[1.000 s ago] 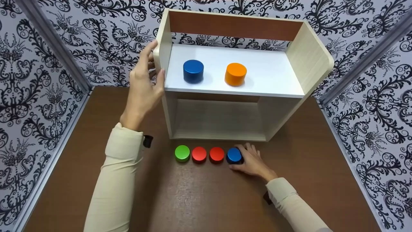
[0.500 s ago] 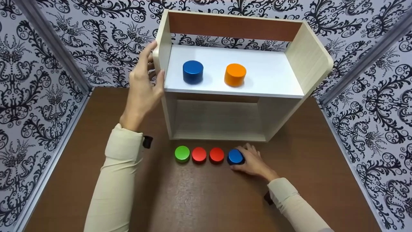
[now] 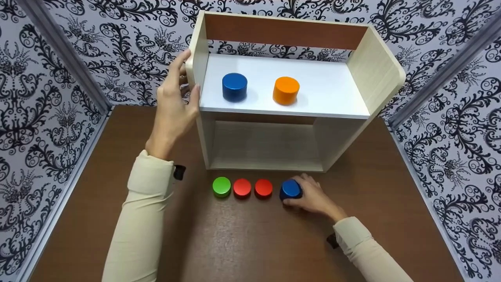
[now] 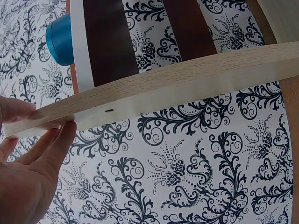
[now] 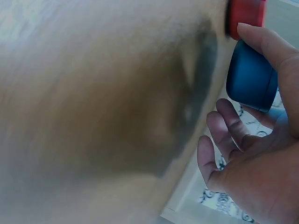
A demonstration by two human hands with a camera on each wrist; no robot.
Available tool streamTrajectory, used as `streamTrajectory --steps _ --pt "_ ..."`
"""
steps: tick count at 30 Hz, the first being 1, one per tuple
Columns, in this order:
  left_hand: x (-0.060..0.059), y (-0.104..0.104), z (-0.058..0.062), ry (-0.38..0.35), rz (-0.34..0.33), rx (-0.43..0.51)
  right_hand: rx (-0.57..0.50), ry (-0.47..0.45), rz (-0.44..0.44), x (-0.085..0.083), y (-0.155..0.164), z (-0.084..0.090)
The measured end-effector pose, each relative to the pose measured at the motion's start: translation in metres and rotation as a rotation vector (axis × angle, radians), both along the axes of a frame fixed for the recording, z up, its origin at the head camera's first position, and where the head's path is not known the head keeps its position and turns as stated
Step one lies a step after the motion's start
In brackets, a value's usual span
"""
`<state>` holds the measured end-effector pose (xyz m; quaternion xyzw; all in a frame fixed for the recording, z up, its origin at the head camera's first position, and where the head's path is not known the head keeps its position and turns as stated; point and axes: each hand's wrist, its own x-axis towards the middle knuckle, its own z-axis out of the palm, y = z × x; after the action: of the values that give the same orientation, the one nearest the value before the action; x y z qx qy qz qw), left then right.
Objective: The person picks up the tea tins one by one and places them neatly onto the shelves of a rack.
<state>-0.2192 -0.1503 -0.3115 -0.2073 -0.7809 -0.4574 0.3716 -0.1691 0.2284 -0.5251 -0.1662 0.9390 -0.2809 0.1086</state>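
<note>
My right hand (image 3: 300, 191) grips a blue cylinder (image 3: 291, 188) on the brown table (image 3: 250, 243), just in front of a pale wooden shelf unit (image 3: 282, 113). In the right wrist view the thumb (image 5: 261, 39) lies over the blue cylinder (image 5: 251, 77) and the other fingers curl beneath it. My left hand (image 3: 187, 76) holds the unit's left side panel (image 3: 201, 58), thumb on the front edge and fingers behind. The left wrist view shows this left hand (image 4: 37, 125) pinching the panel edge (image 4: 163, 88).
A green cylinder (image 3: 221, 186) and two red ones (image 3: 242, 187) (image 3: 263, 188) stand in a row left of the held one. On the shelf stand a blue cylinder (image 3: 235, 87) and an orange one (image 3: 286, 90). Patterned walls close in the table.
My right hand has drawn the blue cylinder a little to the right, opening a gap from the nearest red one. The left hand has stayed on the panel.
</note>
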Motion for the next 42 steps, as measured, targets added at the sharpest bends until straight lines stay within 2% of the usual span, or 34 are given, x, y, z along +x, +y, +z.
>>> streamTrajectory --steps 18,28,42 --pt "0.001 0.002 0.003 -0.046 0.003 0.019 -0.039 0.149 0.070 0.007 0.010 0.077" --pt "0.000 -0.001 0.001 0.014 -0.001 -0.024 -0.102 0.174 0.134 0.010 0.013 0.116" --pt "0.000 0.000 0.001 0.000 0.002 -0.014 -0.130 0.307 0.159 0.007 0.020 0.169"
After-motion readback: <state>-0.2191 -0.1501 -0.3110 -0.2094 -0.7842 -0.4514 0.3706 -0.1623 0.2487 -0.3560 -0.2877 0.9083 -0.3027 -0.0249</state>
